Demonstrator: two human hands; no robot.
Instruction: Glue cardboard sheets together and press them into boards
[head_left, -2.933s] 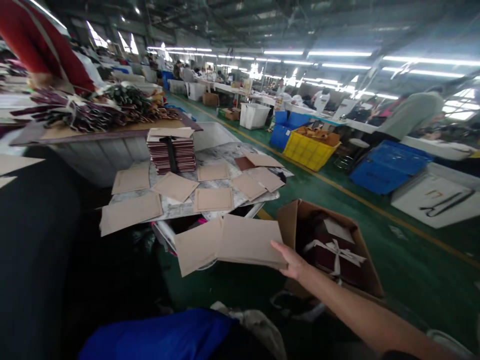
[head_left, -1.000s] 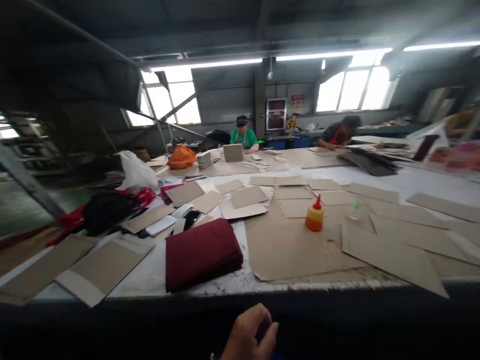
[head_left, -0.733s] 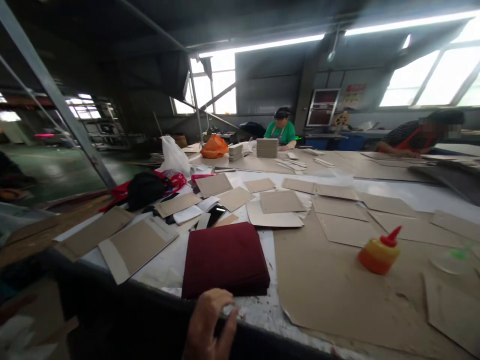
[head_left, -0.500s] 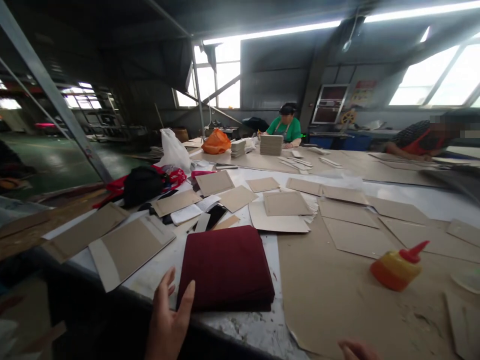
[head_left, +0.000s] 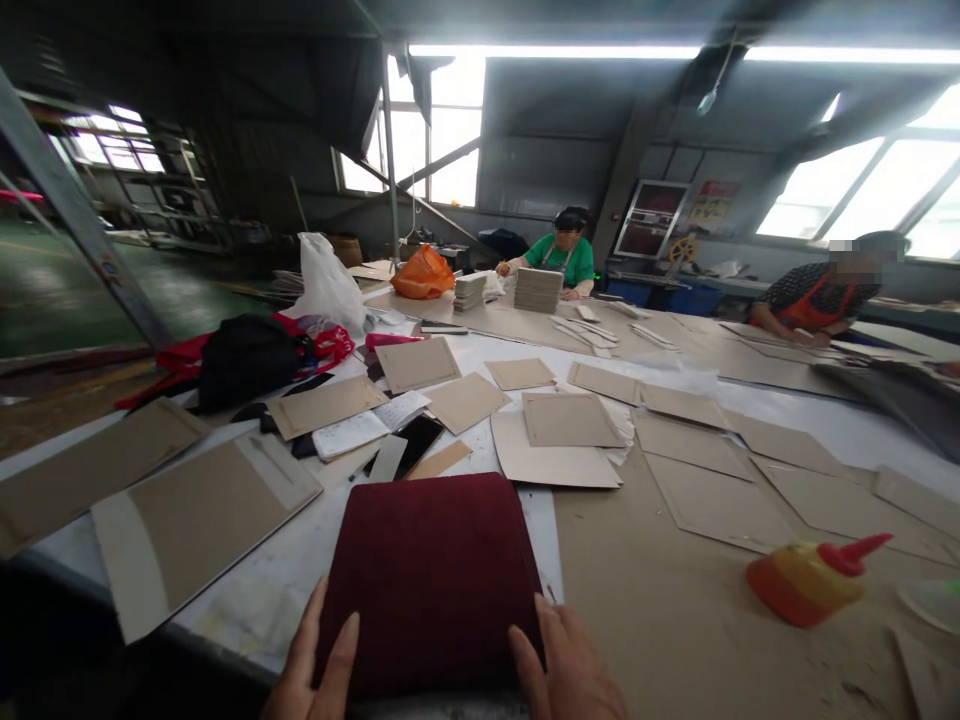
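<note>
A stack of dark red cloth pieces (head_left: 431, 570) lies near the front edge of the table. My left hand (head_left: 319, 655) is at its left front corner, thumb toward the front and fingers along the left side. On the opposite corner, my right hand (head_left: 566, 655) presses its thumb and fingers against the stack's right side. Together the hands hold the stack between them. The front underside of the stack is partly hidden by my hands.
Grey-brown boards (head_left: 574, 420) lie spread over the table. A squeeze bottle with a red nozzle (head_left: 806, 585) stands at right. Behind the stack are a phone (head_left: 416, 445) and an open notebook (head_left: 352, 435). Two co-workers sit across, one in a green shirt (head_left: 577, 262).
My right hand has come in from the lower right to the stack's right side. My left hand has closed in on the left corner. The view has shifted slightly.
</note>
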